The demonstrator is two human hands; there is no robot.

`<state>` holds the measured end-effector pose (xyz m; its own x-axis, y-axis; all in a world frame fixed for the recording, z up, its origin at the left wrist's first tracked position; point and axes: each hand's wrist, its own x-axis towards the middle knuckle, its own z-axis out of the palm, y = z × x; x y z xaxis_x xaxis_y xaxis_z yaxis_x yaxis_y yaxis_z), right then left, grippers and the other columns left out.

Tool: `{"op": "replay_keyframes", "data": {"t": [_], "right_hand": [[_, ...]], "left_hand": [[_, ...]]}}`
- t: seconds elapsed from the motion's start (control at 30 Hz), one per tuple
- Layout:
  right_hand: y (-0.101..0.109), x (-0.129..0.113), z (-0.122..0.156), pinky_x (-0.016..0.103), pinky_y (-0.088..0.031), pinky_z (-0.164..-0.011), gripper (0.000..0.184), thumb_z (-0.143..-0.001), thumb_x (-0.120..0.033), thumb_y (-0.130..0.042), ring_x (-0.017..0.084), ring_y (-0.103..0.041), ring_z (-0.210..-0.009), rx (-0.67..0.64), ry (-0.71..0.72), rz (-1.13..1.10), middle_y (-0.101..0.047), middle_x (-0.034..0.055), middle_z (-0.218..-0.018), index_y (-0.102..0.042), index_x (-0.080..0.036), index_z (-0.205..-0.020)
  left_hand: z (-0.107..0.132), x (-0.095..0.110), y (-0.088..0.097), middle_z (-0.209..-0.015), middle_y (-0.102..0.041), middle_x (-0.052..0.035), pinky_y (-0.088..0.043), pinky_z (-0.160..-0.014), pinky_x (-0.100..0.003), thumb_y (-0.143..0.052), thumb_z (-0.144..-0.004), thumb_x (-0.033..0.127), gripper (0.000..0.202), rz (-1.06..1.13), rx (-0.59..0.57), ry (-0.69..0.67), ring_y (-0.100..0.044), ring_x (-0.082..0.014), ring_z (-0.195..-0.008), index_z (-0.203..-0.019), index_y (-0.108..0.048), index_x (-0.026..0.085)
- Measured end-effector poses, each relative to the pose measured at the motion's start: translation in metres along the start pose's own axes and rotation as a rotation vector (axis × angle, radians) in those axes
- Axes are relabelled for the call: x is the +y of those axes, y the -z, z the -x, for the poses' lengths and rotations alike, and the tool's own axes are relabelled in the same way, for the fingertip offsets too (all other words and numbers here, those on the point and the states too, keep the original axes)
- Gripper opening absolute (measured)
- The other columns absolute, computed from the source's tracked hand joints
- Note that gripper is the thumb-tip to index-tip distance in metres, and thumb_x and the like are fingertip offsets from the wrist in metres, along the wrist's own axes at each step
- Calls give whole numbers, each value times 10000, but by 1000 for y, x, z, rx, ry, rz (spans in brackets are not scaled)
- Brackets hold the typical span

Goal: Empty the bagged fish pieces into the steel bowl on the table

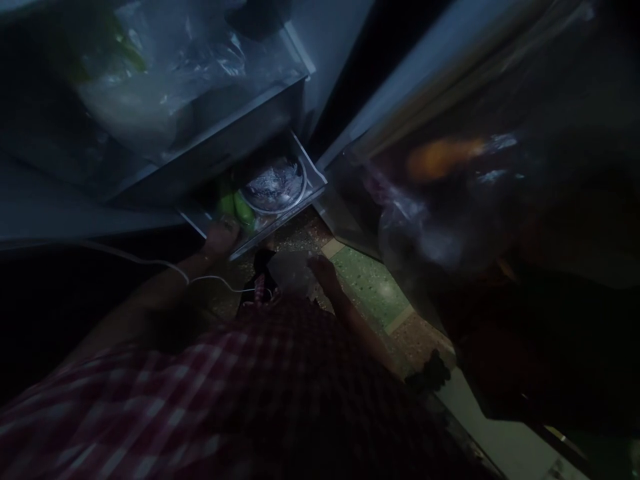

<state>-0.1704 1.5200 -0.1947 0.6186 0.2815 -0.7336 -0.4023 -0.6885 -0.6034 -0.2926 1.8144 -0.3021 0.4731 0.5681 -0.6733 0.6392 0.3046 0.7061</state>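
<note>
Dim bluish light is falling on an open refrigerator (210, 143), with green speckled flooring (367, 287) showing below it. A clear-rimmed plastic drawer (314, 191) is standing pulled out, and everything is lying around it. Smooth, elongated green vegetables (243, 212) are resting inside the drawer's left part, their long axis running roughly from its back toward its front rim. Beside them, on the drawer's right, a round, pale-rimmed bowl (275, 183) is holding something crinkled and silvery. Of the two hands, the left hand (223, 235) is the nearer, resting at the drawer's front left corner, with the vegetables lying just to its right. The right hand (323, 272) is hanging outside, in front of the drawer, its fingers bending beside a pale grey patch (290, 272); in this gloom I cannot tell whether either hand is gripping anything.
</note>
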Motion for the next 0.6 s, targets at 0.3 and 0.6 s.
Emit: {"op": "replay_keyframes", "data": {"t": [0.3,0.6], "right_hand": [[5,15,3,271,-419,-690,323,-783,-505,-614,157,-504,-754,6,-11,-41,-583,10,-739,-567,-197,-697],[8,39,1,281,-438,-679,330,-745,-514,-533,171,-539,-736,-17,-58,15,-627,36,-763,-600,-192,-734]], "left_hand": [[23,18,15,-746,-558,-80,-279,-1224,-444,-548,-700,-152,327,21,43,45,-415,-299,-1406,-637,-584,167],[-62,44,-5,-1187,-600,-140,-401,-1122,-359,-631,-861,32,168,-143,140,201,-439,-250,-1338,-1017,-573,48]]}}
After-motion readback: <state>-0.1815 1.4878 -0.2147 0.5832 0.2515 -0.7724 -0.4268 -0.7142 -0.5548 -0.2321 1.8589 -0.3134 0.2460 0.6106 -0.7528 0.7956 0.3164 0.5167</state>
